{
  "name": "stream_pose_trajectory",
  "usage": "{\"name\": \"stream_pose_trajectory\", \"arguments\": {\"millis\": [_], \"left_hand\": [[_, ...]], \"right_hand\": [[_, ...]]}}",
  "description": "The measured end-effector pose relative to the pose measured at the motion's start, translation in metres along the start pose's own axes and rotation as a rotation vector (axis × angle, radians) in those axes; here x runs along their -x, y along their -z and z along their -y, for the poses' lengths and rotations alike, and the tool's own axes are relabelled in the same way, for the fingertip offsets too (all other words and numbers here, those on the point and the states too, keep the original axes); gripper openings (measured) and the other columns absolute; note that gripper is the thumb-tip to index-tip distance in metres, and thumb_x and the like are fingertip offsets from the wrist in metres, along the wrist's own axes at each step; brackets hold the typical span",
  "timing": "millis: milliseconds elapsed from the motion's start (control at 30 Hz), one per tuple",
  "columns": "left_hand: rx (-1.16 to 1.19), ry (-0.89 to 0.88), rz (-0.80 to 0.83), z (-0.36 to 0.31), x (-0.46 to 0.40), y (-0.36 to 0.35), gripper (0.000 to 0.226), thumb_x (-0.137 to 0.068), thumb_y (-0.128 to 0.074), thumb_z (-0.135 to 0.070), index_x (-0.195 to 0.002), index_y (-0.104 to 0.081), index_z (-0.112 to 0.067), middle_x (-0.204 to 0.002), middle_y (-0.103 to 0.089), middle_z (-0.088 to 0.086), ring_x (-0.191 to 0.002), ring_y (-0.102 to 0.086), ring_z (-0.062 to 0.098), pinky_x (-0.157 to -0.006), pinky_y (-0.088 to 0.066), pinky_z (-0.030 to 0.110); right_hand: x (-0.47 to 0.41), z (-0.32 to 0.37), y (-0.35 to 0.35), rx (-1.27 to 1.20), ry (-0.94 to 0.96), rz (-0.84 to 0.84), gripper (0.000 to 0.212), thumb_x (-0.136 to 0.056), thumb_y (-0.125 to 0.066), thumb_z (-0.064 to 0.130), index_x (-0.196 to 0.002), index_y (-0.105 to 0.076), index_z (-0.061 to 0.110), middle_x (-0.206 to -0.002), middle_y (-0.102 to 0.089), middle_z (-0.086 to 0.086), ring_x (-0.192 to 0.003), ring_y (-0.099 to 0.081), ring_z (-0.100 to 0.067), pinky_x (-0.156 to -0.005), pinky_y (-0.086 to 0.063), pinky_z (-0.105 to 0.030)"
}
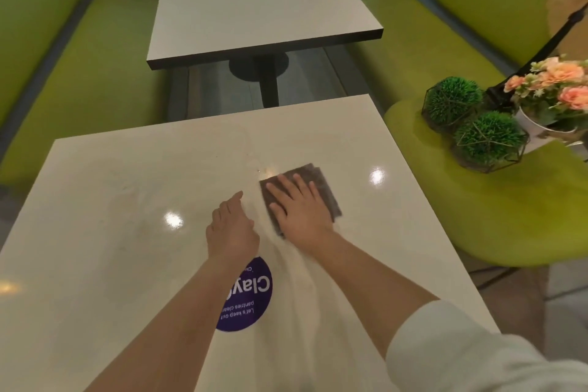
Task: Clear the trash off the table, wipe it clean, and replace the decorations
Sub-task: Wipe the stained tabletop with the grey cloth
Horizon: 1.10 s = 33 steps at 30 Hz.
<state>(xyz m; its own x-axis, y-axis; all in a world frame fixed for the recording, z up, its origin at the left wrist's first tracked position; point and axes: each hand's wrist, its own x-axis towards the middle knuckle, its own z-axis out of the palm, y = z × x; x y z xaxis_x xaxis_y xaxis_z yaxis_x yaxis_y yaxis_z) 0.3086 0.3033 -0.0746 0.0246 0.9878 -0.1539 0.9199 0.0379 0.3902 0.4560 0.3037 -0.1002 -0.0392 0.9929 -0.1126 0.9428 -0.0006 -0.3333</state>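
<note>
A dark brown folded cloth (313,177) lies on the glossy cream table (127,200), right of centre. My right hand (299,210) presses flat on it with straight, spread fingers. My left hand (230,227) hovers or rests just to its left, fingers loosely curled, holding nothing. The decorations stand off the table on a green chair (493,210) to the right: two green moss balls in wire frames (453,102) (488,138) and a white pot of peach flowers (553,89).
A round purple sticker (254,296) sits on the table near my left forearm. A second table (254,9) stands beyond, flanked by green benches (79,73). A black pole (537,51) leans behind the flowers.
</note>
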Motion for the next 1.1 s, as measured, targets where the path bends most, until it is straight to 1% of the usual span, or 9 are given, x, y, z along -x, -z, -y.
{"name": "stream_pose_trajectory", "arguments": {"millis": [167,367,500,567,667,767,867,967,1100], "left_hand": [[-0.098,-0.015,0.013,0.002,0.027,0.001,0.055,-0.097,-0.049,-0.020,-0.148,-0.030,-0.023,-0.148,-0.031,0.001,-0.136,-0.028,0.023,-0.108,-0.027,0.038],[-0.062,0.011,-0.022,0.013,0.066,-0.006,0.052,-0.093,-0.050,-0.009,-0.140,-0.045,-0.030,-0.143,-0.035,-0.002,-0.130,-0.029,0.023,-0.103,-0.031,0.037],[-0.072,0.046,-0.107,0.018,0.090,-0.012,0.055,-0.093,-0.054,-0.012,-0.144,-0.040,-0.023,-0.140,-0.037,0.005,-0.126,-0.033,0.027,-0.101,-0.033,0.036],[-0.097,0.034,-0.120,0.018,0.098,-0.014,0.062,-0.090,-0.058,-0.009,-0.147,-0.034,-0.014,-0.137,-0.040,0.011,-0.121,-0.039,0.032,-0.100,-0.036,0.037],[-0.168,-0.078,-0.116,0.022,0.105,-0.022,0.067,-0.078,-0.067,0.000,-0.141,-0.044,-0.004,-0.131,-0.049,0.020,-0.114,-0.048,0.039,-0.100,-0.038,0.043],[-0.269,-0.025,-0.016,0.015,0.108,-0.019,0.066,-0.091,-0.053,-0.016,-0.151,-0.024,-0.015,-0.147,-0.029,0.014,-0.130,-0.032,0.034,-0.110,-0.023,0.036],[-0.294,0.031,0.071,0.004,0.105,-0.015,0.067,-0.094,-0.047,-0.020,-0.152,-0.013,-0.021,-0.149,-0.020,0.015,-0.134,-0.023,0.035,-0.112,-0.019,0.037],[-0.284,0.095,0.148,0.001,0.102,-0.012,0.068,-0.095,-0.045,-0.021,-0.153,-0.010,-0.024,-0.150,-0.016,0.015,-0.134,-0.021,0.038,-0.112,-0.021,0.039],[-0.317,0.079,0.141,-0.002,0.104,-0.011,0.063,-0.099,-0.039,-0.024,-0.153,-0.008,-0.023,-0.149,-0.017,0.018,-0.132,-0.022,0.037,-0.111,-0.019,0.040]], "right_hand": [[0.018,-0.066,0.017,0.027,-0.097,-0.061,0.049,-0.103,-0.024,0.048,-0.151,-0.024,0.039,-0.161,-0.014,0.014,-0.150,-0.005,-0.015,-0.121,0.001,-0.036],[0.050,-0.148,0.042,0.093,-0.265,-0.068,0.050,-0.104,-0.022,0.045,-0.153,-0.020,0.036,-0.162,-0.014,0.008,-0.149,-0.008,-0.020,-0.121,-0.005,-0.043],[0.054,-0.121,0.032,0.056,-0.306,-0.081,0.050,-0.104,-0.022,0.043,-0.154,-0.018,0.037,-0.163,-0.012,0.007,-0.150,-0.006,-0.021,-0.121,-0.002,-0.044],[0.059,-0.085,0.020,0.035,-0.213,-0.074,0.050,-0.104,-0.023,0.044,-0.153,-0.022,0.036,-0.162,-0.013,0.007,-0.150,-0.007,-0.021,-0.120,-0.002,-0.043],[0.076,-0.024,0.001,-0.029,-0.071,-0.039,0.058,-0.096,-0.013,0.048,-0.151,-0.028,0.036,-0.162,-0.017,0.007,-0.150,-0.008,-0.021,-0.119,0.002,-0.041],[0.087,0.008,-0.013,-0.052,0.020,0.004,0.050,-0.102,-0.020,0.044,-0.151,-0.027,0.036,-0.162,-0.014,0.008,-0.150,-0.003,-0.020,-0.120,0.007,-0.039],[0.088,0.001,-0.012,-0.024,0.051,0.025,0.048,-0.104,-0.024,0.044,-0.152,-0.024,0.039,-0.162,-0.011,0.012,-0.150,0.000,-0.016,-0.122,0.005,-0.038],[0.091,-0.034,-0.001,-0.018,-0.009,-0.010,0.048,-0.104,-0.024,0.045,-0.152,-0.023,0.039,-0.162,-0.011,0.012,-0.150,-0.002,-0.016,-0.122,0.002,-0.037],[0.107,-0.113,0.023,0.055,-0.183,-0.082,0.048,-0.104,-0.027,0.045,-0.152,-0.024,0.039,-0.162,-0.015,0.010,-0.150,-0.008,-0.019,-0.120,-0.003,-0.040]]}}
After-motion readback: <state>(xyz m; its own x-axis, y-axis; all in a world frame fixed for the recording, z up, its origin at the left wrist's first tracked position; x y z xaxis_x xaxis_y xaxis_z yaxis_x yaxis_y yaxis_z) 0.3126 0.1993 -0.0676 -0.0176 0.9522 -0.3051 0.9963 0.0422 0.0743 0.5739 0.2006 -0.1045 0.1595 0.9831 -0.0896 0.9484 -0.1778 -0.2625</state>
